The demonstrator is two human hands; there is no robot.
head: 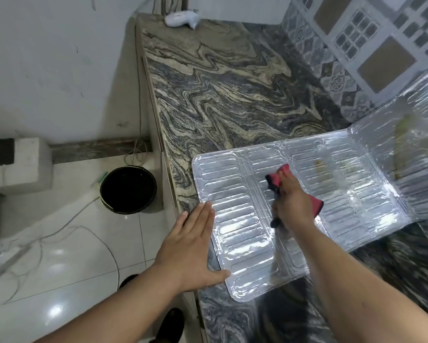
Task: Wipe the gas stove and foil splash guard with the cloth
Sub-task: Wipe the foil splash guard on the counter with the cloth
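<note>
The foil splash guard (242, 233) lies mostly flat on the marble counter, its right panel folded up against the tiled wall. Brownish stains mark its middle and right panels. My right hand (293, 204) is closed on a red and black cloth (277, 180) and presses it onto the middle of the foil. My left hand (193, 241) lies flat with fingers spread on the foil's left edge, at the counter's front edge. No gas stove is in view.
The grey veined marble counter (215, 95) stretches away behind the foil. A white plastic bag (180, 18) lies at its far end. A black bucket (128, 189) stands on the white tiled floor to the left, with loose cords nearby.
</note>
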